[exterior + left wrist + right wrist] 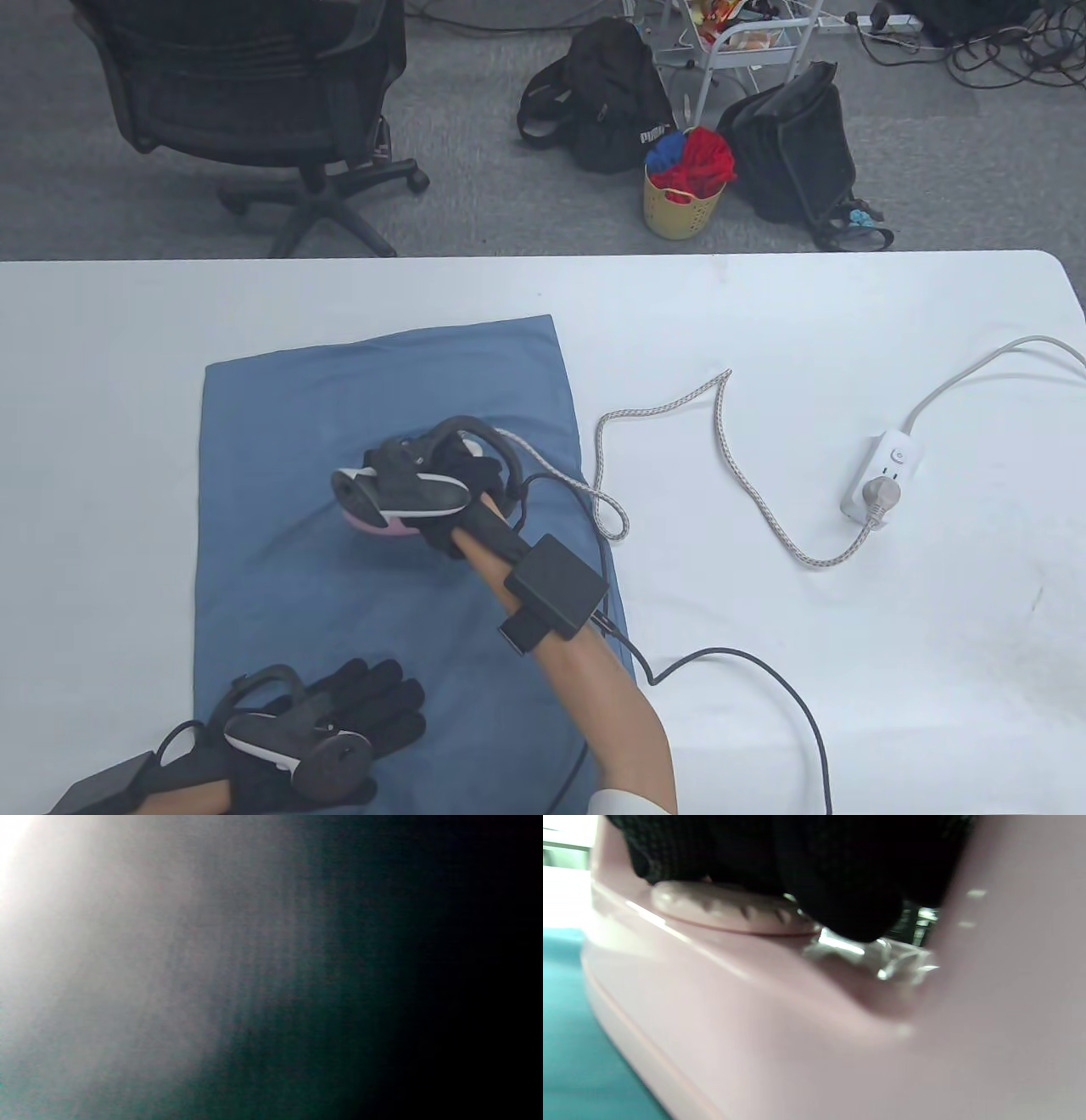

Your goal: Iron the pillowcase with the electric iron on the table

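A blue pillowcase (373, 407) lies flat on the white table (764, 297), left of centre. My right hand (467, 484) grips the handle of a pink iron (377, 524) that sits on the middle of the pillowcase. The right wrist view shows the iron's pink body (780, 1014), its dial (725, 908) and my gloved fingers (840, 878) around the handle, with the pillowcase (568, 1035) below. My left hand (356, 713) rests flat, fingers spread, on the pillowcase's near left part. The left wrist view is a dark blur.
The iron's braided cord (730, 450) loops across the table to a white power strip (882, 475) at the right. A black cable (764, 679) runs from my right wrist off the near edge. A chair (254, 85), bags and a basket stand on the floor beyond.
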Motion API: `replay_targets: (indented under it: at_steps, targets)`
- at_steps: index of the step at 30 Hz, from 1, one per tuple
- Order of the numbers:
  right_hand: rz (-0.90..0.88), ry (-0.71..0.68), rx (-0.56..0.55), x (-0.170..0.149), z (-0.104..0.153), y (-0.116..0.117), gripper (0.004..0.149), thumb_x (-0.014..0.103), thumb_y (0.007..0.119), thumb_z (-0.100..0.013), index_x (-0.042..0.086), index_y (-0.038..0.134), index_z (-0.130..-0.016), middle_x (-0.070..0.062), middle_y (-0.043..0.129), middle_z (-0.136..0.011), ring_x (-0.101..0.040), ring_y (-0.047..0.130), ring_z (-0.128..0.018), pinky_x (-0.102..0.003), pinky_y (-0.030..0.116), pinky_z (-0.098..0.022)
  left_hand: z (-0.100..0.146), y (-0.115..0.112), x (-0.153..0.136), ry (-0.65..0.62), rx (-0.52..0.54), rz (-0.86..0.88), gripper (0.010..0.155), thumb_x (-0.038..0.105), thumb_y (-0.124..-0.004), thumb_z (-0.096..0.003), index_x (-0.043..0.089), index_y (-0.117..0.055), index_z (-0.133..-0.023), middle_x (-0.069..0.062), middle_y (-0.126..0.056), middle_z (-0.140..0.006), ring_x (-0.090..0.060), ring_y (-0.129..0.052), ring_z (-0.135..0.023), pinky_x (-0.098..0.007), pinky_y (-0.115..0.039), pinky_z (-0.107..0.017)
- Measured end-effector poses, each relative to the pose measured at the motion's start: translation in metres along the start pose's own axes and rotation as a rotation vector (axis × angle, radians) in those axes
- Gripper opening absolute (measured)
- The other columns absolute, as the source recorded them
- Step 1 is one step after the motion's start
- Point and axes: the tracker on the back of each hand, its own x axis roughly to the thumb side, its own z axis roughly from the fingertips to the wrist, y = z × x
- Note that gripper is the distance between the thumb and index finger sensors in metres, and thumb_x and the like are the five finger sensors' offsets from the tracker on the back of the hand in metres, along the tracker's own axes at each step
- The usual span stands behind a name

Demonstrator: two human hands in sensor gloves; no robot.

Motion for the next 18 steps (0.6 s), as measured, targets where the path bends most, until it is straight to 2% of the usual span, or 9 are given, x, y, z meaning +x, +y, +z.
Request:
replay_targets:
  at_steps: [2, 5, 7, 11, 18]
  targets:
    - [-0.003, -0.051, 0.031, 0.02, 0.0, 0.004, 0.035, 0.042, 0.075, -0.041, 0.028, 0.082, -0.073, 0.009, 0.092, -0.046, -0.007, 0.101, -0.03, -0.038, 0.088, -0.041, 0.0, 0.0, 0.0, 0.003, 0.0, -0.003, 0.076, 0.061, -0.044, -0.051, 0.036, 0.006, -0.103, 0.0, 0.02, -0.112, -0.035, 0.014, -0.102, -0.054, -0.003, -0.075]
    - [0.022, -0.072, 0.051, 0.039, -0.007, 0.026, 0.035, 0.042, 0.075, -0.041, 0.028, 0.082, -0.073, 0.009, 0.092, -0.046, -0.007, 0.102, -0.031, -0.039, 0.088, -0.041, 0.0, 0.0, 0.0, 0.006, 0.001, -0.008, 0.076, 0.06, -0.044, -0.051, 0.036, 0.006, -0.103, 0.0, 0.02, -0.112, -0.035, 0.014, -0.102, -0.054, -0.003, -0.076]
    - [0.016, -0.048, -0.05, 0.042, -0.007, 0.03, 0.035, 0.041, 0.076, -0.041, 0.026, 0.082, -0.072, 0.007, 0.092, -0.044, -0.008, 0.101, -0.029, -0.039, 0.088, -0.04, 0.0, 0.0, 0.0, 0.005, 0.0, -0.005, 0.076, 0.061, -0.044, -0.051, 0.037, 0.006, -0.103, 0.0, 0.02, -0.112, -0.035, 0.014, -0.102, -0.054, -0.003, -0.076]
    - [0.019, -0.025, 0.005, 0.035, -0.013, 0.032, 0.035, 0.041, 0.075, -0.041, 0.027, 0.081, -0.073, 0.007, 0.091, -0.045, -0.009, 0.1, -0.03, -0.039, 0.087, -0.042, 0.0, 0.0, -0.001, -0.001, -0.001, 0.004, 0.076, 0.061, -0.044, -0.0511, 0.037, 0.006, -0.103, 0.0, 0.021, -0.112, -0.035, 0.016, -0.101, -0.054, -0.002, -0.075]
    - [0.005, 0.054, -0.014, 0.019, -0.032, 0.035, 0.035, 0.04, 0.075, -0.04, 0.027, 0.081, -0.072, 0.006, 0.09, -0.044, -0.009, 0.099, -0.029, -0.039, 0.087, -0.041, 0.0, 0.0, 0.0, 0.001, -0.001, -0.001, 0.076, 0.061, -0.044, -0.0511, 0.037, 0.006, -0.103, 0.0, 0.021, -0.112, -0.035, 0.014, -0.102, -0.054, -0.002, -0.075]
